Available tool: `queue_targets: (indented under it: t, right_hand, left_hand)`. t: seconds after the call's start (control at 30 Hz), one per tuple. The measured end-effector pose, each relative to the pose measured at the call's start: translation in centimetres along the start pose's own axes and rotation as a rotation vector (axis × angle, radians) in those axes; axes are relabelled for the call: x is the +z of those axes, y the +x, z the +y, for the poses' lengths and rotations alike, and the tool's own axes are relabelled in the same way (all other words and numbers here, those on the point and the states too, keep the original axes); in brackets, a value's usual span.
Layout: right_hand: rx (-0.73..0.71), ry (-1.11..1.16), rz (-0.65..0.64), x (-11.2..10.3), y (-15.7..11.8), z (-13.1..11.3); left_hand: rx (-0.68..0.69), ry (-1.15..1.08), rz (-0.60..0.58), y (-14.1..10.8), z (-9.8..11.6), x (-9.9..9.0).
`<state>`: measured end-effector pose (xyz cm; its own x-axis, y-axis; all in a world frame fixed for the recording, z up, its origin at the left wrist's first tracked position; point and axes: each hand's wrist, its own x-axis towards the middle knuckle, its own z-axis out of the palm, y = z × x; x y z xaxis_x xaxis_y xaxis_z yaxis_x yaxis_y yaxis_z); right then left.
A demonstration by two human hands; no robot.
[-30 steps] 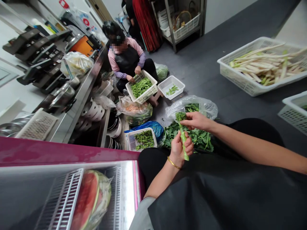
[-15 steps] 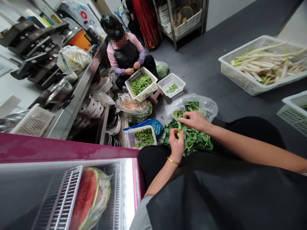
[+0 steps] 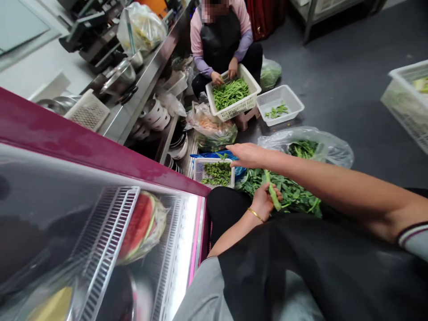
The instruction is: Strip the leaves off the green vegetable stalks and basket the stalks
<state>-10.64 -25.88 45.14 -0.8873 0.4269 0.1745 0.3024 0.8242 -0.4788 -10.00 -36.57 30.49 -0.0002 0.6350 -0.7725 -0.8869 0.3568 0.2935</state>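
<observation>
My left hand (image 3: 262,203), with a gold bracelet at its wrist, is closed around a thick pale-green vegetable stalk (image 3: 273,192). Stretched out to the left, my right hand (image 3: 246,155) is over the edge of a small white basket (image 3: 233,174). Its fingers are extended and the thumb is apart. Green leafy sprigs (image 3: 217,173) lie in that basket, one of them close to my fingertips. Below my right forearm spreads a heap of dark leafy greens (image 3: 290,187), partly in a clear plastic bag (image 3: 337,145).
Opposite, a person (image 3: 220,40) has both hands at a basket of green beans (image 3: 230,94). A white tray (image 3: 290,91) holds a few beans. At left stands a lit glass-fronted cabinet with cut watermelon (image 3: 138,227). Another white basket (image 3: 408,102) is at far right.
My right hand has left the stalk and moved left to the small basket. The stalk's leafy top no longer shows on it; my left hand keeps the stalk. The view has shifted.
</observation>
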Motion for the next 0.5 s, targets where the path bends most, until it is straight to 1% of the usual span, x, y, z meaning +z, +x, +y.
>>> queue_targets:
  t: [0.03,0.07,0.1,0.17,0.2,0.23,0.27,0.3,0.33,0.37,0.4,0.43,0.47,0.5]
  right_hand:
    - [0.017,-0.017,-0.018,-0.9,0.5,0.1]
    - [0.042,-0.027,-0.001,-1.7,0.2,0.7]
    - [0.085,-0.033,0.037,-2.5,-0.8,1.6]
    - [0.240,-0.036,0.084,-3.2,-4.6,4.0]
    - [0.355,-0.036,0.062,-3.1,-6.9,5.3]
    - [0.458,0.021,0.001,-2.7,-9.4,6.4]
    - [0.526,0.131,-0.055,-2.1,-11.8,7.4]
    - [0.592,0.255,-0.066,-1.4,-14.2,8.3]
    - [0.664,0.389,-0.041,-0.9,-16.6,9.1]
    - [0.753,0.518,0.035,-0.6,-18.9,10.0]
    - [0.864,0.624,0.147,-0.6,-21.3,11.1]
    - [0.992,0.716,0.263,-1.1,-24.0,12.4]
    - [1.115,0.804,0.365,-1.9,-26.9,13.9]
    - [1.221,0.867,0.461,-3.0,-30.1,15.5]
  left_hand:
    - [0.071,-0.034,0.012,-0.1,0.5,-0.1]
    - [0.145,-0.067,0.008,-0.4,1.1,-0.1]
    - [0.217,-0.098,-0.009,-0.6,1.7,0.2]
    - [0.333,-0.136,-0.082,-0.9,2.4,1.5]
    - [0.373,-0.138,-0.134,-0.9,2.4,2.7]
    - [0.400,-0.123,-0.193,-0.8,2.1,4.1]
    - [0.413,-0.085,-0.256,-0.6,1.5,5.7]
    - [0.408,-0.020,-0.325,-0.2,0.5,7.5]
    - [0.393,0.070,-0.392,0.3,-0.7,9.2]
    - [0.372,0.185,-0.457,0.9,-2.1,10.8]
    - [0.352,0.325,-0.500,1.7,-3.3,12.2]
    - [0.335,0.472,-0.516,2.7,-4.4,13.3]
    - [0.320,0.608,-0.504,4.0,-5.2,14.1]
    - [0.308,0.729,-0.464,5.5,-5.6,14.5]
